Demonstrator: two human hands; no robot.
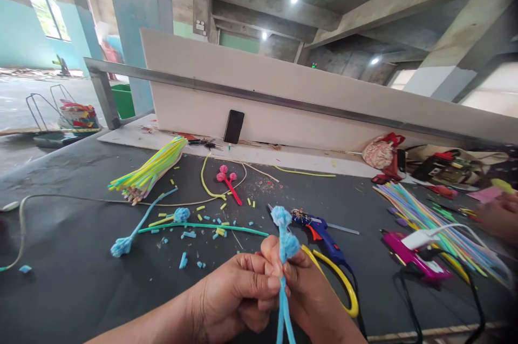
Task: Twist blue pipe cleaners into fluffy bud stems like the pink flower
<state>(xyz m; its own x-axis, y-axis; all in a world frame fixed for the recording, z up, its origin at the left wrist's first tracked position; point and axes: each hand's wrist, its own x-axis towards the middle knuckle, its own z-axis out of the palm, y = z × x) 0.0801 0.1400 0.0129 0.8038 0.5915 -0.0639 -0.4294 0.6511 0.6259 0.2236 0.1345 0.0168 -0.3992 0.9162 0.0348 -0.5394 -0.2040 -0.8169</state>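
At the front of the dark table, my left hand [238, 287] and my right hand [309, 287] are both closed, pinching a light-blue pipe-cleaner flower [280, 215]. Two fluffy blue heads rise above my fingers, and the two stems hang below them. Some of the stem is hidden behind my thumbs. To the left lie another blue pipe-cleaner flower [122, 245], a smaller blue fluffy head [182, 214] and a long green pipe cleaner [214, 227]. Just beyond my right hand are yellow-handled scissors [351, 292] and a blue glue gun [328, 235].
A bundle of yellow-green pipe cleaners [151, 168] lies at left, near a pink pipe-cleaner piece [230, 184]. Pastel pipe cleaners [437, 225] and a magenta power strip [416, 257] with cords occupy the right. A phone [233, 126] leans against the white board. Another person's hand [499, 217] shows at far right.
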